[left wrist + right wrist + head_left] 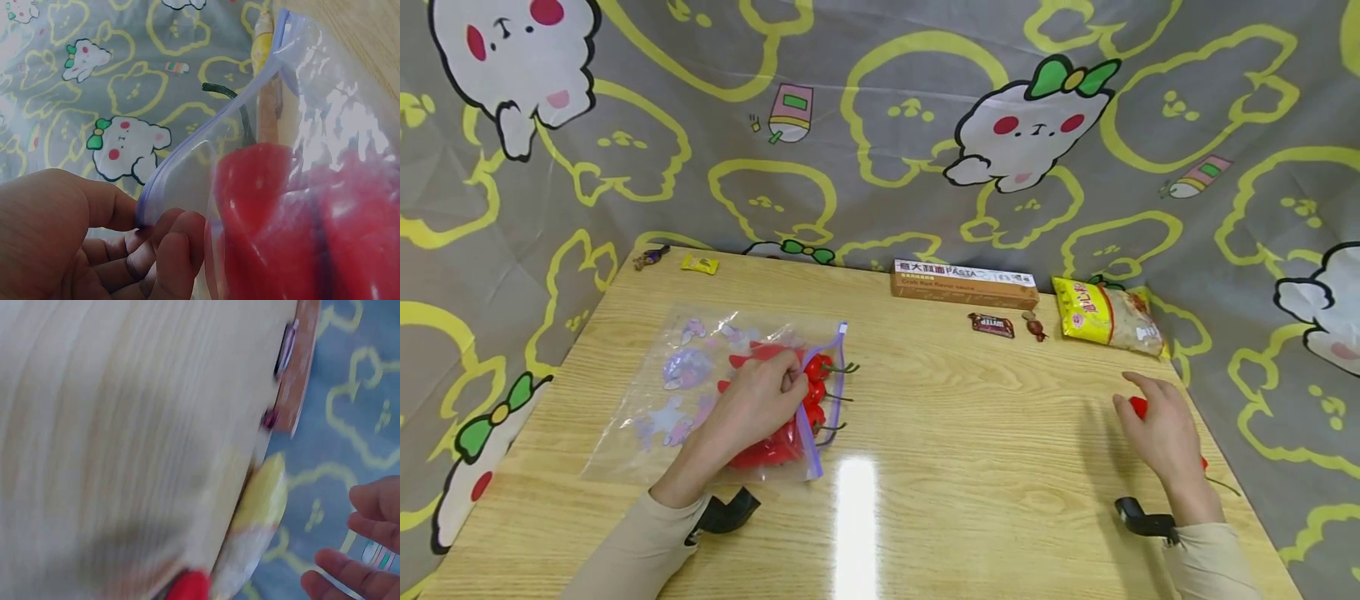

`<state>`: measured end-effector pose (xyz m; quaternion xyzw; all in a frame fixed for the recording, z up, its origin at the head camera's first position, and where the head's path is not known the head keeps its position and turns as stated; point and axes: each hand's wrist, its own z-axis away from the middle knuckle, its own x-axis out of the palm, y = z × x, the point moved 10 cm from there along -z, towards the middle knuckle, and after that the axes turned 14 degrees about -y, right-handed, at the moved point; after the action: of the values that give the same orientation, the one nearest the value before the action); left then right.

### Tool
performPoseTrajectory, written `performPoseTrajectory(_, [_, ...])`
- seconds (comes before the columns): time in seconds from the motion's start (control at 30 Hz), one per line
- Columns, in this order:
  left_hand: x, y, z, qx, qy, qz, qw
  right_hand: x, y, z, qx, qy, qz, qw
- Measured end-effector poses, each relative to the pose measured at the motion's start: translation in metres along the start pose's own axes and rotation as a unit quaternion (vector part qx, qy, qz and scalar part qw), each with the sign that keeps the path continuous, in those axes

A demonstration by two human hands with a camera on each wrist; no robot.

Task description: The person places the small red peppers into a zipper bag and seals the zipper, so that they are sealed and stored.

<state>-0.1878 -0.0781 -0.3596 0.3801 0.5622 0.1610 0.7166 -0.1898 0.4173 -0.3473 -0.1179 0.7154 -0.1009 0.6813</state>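
A clear zip bag (666, 417) with a purple seal lies on the left side of the table, its opening facing right. Inside are several red peppers (815, 392), their green stems poking out past the seal. My left hand (752, 404) pinches the bag's edge at the opening, holding it raised in the left wrist view. Over the table's right side, my right hand (1165, 425) hovers with fingers spread and holds nothing. Below it, partly hidden, is more red, a red pepper (190, 585) by its look, with a thin stem showing beside the wrist.
Along the back stand a pasta box (962, 285) and a yellow food packet (1108, 317). A dark wrapped bar (991, 325) and a small brown-red wrapped piece (1036, 327) lie before them. A yellow sachet (700, 264) and a small dark item (651, 257) sit back left.
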Motion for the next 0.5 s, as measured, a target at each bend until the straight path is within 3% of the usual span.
performPoseTrajectory(0.27, [0.000, -0.001, 0.000, -0.008, -0.001, -0.001, 1.0000, 0.006, 0.056, 0.015, 0.074, -0.068, 0.079, 0.992])
performPoseTrajectory(0.5, [0.000, -0.001, 0.000, -0.010, -0.003, -0.003, 0.9999, 0.019, 0.076, 0.023, 0.113, -0.116, 0.102, 0.982])
